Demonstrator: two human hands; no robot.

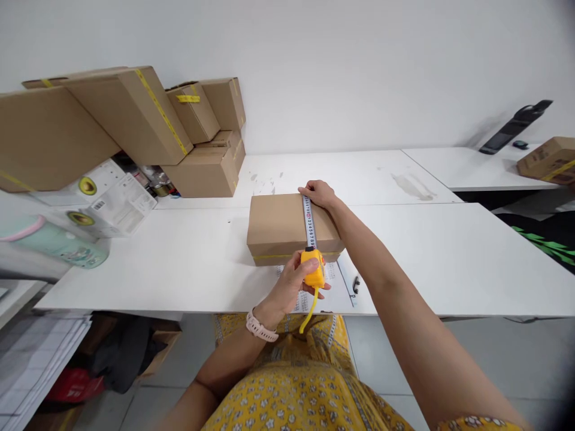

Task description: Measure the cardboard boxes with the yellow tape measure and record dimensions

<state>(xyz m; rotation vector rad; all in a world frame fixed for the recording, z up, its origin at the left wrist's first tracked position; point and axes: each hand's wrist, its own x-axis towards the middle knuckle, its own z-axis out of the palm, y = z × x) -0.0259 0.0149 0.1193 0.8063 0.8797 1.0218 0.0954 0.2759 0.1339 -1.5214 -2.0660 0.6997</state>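
Observation:
A closed cardboard box [276,218] sits near the front edge of the white table. Across its top lies the drawn-out blade of a yellow tape measure [313,267]. My left hand [294,281] is closed around the tape measure's case at the box's near side, with a yellow strap hanging down from it. At the far edge of the box my right hand [318,193] pinches the end of the blade against the cardboard. Partly under the box and my left hand are printed sheets [332,272], with a small black item [356,285] beside them.
Stacked cardboard boxes [202,170] and white avocado-print cartons [112,203] stand at the left. A mint tumbler [67,242] is near the left edge. At the far right are a black bottle [512,129] and another cardboard box [548,158]. The white table [431,257] has a front edge close to my body.

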